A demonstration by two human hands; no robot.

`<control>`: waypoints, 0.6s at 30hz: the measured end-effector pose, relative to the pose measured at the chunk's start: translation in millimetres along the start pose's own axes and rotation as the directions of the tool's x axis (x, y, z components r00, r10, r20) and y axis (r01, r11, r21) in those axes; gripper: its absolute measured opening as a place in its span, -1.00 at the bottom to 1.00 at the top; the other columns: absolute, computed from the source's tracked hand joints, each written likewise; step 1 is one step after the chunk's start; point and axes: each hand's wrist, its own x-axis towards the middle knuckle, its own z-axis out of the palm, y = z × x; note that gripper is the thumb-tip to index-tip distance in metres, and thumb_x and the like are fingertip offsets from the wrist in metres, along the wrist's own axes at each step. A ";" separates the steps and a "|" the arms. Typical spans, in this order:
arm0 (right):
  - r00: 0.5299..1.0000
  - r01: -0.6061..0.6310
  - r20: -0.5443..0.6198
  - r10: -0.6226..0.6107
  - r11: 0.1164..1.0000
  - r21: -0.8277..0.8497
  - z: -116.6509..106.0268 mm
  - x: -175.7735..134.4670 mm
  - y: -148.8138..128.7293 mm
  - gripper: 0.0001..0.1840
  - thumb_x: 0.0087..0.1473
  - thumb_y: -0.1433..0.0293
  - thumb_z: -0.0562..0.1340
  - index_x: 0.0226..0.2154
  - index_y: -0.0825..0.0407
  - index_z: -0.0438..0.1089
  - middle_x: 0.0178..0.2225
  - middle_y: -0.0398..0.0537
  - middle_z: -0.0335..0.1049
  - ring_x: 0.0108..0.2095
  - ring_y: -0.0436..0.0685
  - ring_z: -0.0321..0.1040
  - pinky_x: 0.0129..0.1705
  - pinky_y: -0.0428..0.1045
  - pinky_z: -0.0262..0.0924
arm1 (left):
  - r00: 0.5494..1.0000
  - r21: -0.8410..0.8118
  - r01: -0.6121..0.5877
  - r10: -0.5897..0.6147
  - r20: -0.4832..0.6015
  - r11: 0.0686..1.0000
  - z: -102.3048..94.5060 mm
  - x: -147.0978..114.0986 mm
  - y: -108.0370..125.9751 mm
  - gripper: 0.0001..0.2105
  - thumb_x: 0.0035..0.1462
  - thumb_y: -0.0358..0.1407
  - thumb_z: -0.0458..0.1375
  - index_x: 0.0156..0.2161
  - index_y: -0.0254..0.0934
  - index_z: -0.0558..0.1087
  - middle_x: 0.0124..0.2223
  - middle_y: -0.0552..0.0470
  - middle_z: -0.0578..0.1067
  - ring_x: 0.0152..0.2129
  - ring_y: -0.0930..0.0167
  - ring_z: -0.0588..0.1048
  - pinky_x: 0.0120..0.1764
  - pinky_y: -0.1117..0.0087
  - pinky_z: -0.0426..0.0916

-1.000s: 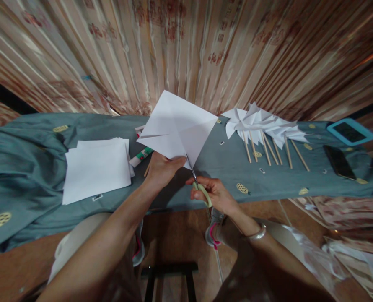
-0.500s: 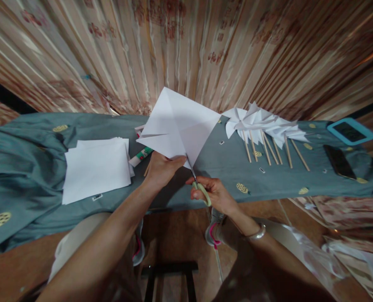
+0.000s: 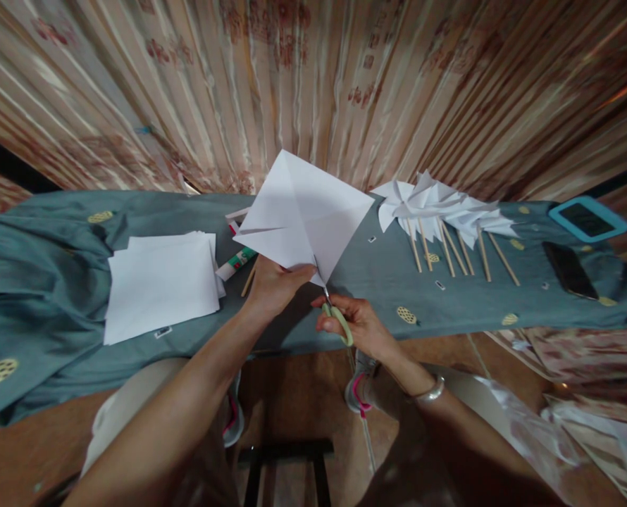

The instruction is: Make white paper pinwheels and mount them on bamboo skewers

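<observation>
Head view has us holding the sheet [image 3: 308, 201] up over the cloth [image 3: 377, 299], our left hand [image 3: 274, 287] pinching its near edge, thumb on top. The other left fingers are tucked underneath, so we can't see how they sit. Our right hand [image 3: 358, 322] is wrapped around the scissors [image 3: 341, 324], blades at the sheet's near corner; the tips are tough to make out against the white. The sheet also covers part of the tube [image 3: 236, 263], and the pinwheels [image 3: 440, 204] on the right overlap too much for us to count. The stool [image 3: 286, 452] gets chopped off at the bottom. Compared with half a second ago, the sheet's slid slightly to our right, and a bit more stick [image 3: 249, 279] shows beside our left hand.
</observation>
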 end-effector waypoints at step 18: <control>1.000 0.021 -0.021 -0.020 0.999 0.041 2.4 0.6 2.0 -0.42 -0.11 -0.05 0.33 -0.20 0.05 0.45 -0.53 -0.19 0.28 -0.49 -0.02 0.19 -0.43 -0.10 0.11 | 0.999 0.013 0.035 -0.035 0.019 0.999 2.0 -2.9 -0.2 -0.82 -0.26 -0.40 0.28 -0.44 -0.32 0.41 -0.47 0.13 0.46 -0.53 0.47 0.39 -0.41 0.44 0.31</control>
